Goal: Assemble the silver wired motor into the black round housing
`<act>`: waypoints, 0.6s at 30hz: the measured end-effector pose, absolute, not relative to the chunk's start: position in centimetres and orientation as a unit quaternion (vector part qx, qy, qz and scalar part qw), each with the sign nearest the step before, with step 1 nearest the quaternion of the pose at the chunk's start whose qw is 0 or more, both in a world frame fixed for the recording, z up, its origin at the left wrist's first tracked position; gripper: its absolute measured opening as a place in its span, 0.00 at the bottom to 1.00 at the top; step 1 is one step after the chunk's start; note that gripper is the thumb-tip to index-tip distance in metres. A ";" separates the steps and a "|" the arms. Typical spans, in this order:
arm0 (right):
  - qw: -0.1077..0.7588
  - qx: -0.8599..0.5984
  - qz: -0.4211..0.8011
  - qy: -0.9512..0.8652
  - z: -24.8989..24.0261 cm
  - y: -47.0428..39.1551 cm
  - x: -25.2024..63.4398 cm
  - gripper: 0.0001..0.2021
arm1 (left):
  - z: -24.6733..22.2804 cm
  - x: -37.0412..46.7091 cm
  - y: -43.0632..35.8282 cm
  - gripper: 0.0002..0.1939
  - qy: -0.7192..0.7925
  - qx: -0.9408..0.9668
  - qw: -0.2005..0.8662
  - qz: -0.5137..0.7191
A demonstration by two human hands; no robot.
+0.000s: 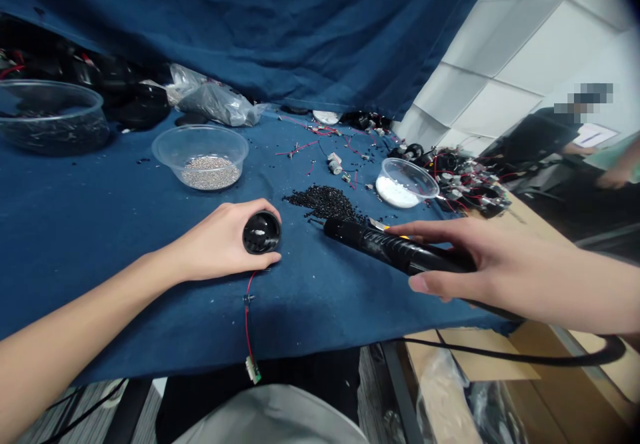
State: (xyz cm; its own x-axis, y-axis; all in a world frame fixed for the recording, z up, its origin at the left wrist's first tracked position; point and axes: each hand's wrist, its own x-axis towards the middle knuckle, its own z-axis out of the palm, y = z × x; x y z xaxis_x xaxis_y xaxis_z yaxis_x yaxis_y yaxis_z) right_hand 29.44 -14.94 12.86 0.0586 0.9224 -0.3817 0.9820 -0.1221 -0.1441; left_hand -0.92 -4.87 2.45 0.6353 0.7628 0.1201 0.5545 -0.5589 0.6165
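My left hand (217, 244) is wrapped round a small round black plastic housing (261, 247), its open side facing me and a pale spot inside. Below it, a thin red wire (247, 331) hangs past the table edge and ends in a small white and green connector (253, 369). My right hand (505, 264) grips a black electric screwdriver (380, 247) that points left, a dark cord trailing behind it. Its bit is beside a loose pile of small black screws (323, 199). Partly hidden behind the screwdriver lies something yellow and silver.
On the blue cloth (200, 317) stand a clear tub of silvery small parts (200, 131), a clear tub with white material (425, 176) and a larger tub (50, 91). Wired parts (465, 177) heap at right. Cardboard boxes (565, 377) sit below. Another person is far right.
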 end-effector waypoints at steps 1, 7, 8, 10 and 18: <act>0.081 0.726 -0.192 0.656 13.0 -15.1 29.4 0.42 | 2.5 -0.9 -4.9 0.18 0.382 0.863 0.274 0.188; 0.083 0.739 -0.179 0.644 13.1 -15.5 29.2 0.43 | 2.6 -1.0 -5.0 0.18 0.371 0.864 0.284 0.186; 0.081 0.737 -0.182 0.646 13.0 -15.6 29.3 0.43 | 2.5 -1.0 -5.0 0.17 0.367 0.865 0.286 0.187; 0.074 0.737 -0.184 0.646 12.6 -15.8 29.7 0.43 | 2.4 -1.0 -5.0 0.18 0.368 0.863 0.288 0.192; 0.017 0.732 -0.192 0.654 11.7 -16.8 29.8 0.39 | 2.3 -1.0 -4.9 0.18 0.343 0.860 0.323 0.195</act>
